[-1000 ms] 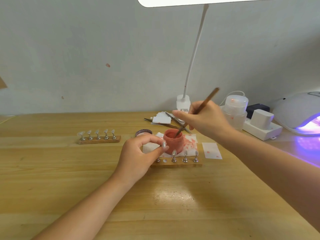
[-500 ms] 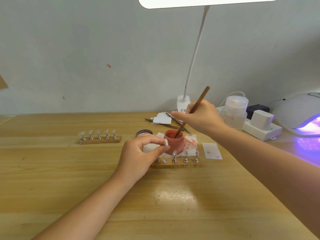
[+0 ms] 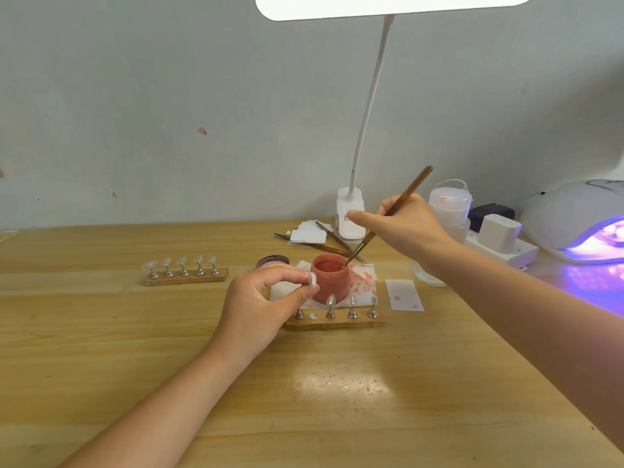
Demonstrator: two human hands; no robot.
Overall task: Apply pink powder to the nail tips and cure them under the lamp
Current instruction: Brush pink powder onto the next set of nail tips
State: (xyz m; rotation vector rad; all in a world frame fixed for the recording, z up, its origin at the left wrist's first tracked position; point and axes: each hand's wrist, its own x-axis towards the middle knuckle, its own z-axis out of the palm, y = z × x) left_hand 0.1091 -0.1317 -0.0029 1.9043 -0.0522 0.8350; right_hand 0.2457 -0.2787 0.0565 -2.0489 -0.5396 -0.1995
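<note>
Open pink powder jar (image 3: 330, 278) behind nail-tip stand (image 3: 335, 323)

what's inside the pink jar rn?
The pink jar holds pink powder, and the brush tip, gripped by the right hand, is dipped into it at the right rim. The bristles' depth is hidden by the jar wall.

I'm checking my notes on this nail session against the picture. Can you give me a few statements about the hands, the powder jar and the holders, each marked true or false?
1. The right hand holds a brush whose tip is in the pink powder jar. True.
2. The left hand is empty. False: it pinches a nail tip beside the jar.
3. Every spot on the near holder carries a stand. False: one spot shows a bare white disc.
4. The curing lamp at the right glows purple. True.
5. The far holder sits inside the curing lamp. False: it lies on the table, at the left.
</note>
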